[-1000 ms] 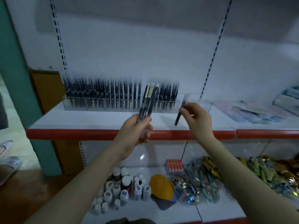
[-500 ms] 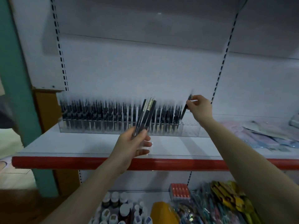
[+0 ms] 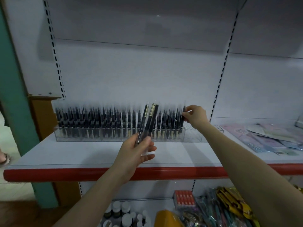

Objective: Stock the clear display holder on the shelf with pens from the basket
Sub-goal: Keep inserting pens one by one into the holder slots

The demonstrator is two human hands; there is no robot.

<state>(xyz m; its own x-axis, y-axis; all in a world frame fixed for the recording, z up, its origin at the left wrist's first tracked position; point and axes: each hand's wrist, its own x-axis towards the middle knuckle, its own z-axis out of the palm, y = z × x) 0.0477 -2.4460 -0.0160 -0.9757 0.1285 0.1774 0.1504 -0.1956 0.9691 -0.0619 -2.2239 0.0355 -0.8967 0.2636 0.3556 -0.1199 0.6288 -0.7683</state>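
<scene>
The pen [image 3: 183,114] you are placing stands nearly upright at the right end of the filled row, its long axis vertical and its top level with the other pen tops. Your right hand [image 3: 196,115] pinches its upper part between thumb and curled fingertips. Whether its lower end already sits in a slot cannot be told, as the neighbouring pens hide it.

The row of pens [image 3: 106,122] stands upright in the clear display holder [image 3: 192,137], which lies with its long side running left to right near the back of the shelf [image 3: 73,154]. The row fills it from the left end up to your right hand; the last compartments on the right show bare plastic.

Your left hand [image 3: 135,154] is in front of the holder, above the shelf, gripping a small bundle of pens [image 3: 148,123] by their lower ends, fingers and thumb curled round them. These pens tilt, with their upper ends leaning up and to the right, and they fan apart slightly at the top, crossing in front of the row.

A red strip [image 3: 82,174] edges the shelf front. Flat packets [image 3: 265,138] lie on the shelf to the right. Below sit small bottles [image 3: 121,210], an orange box [image 3: 184,199] and bagged items [image 3: 229,205]. A teal post [image 3: 18,112] stands at the left.
</scene>
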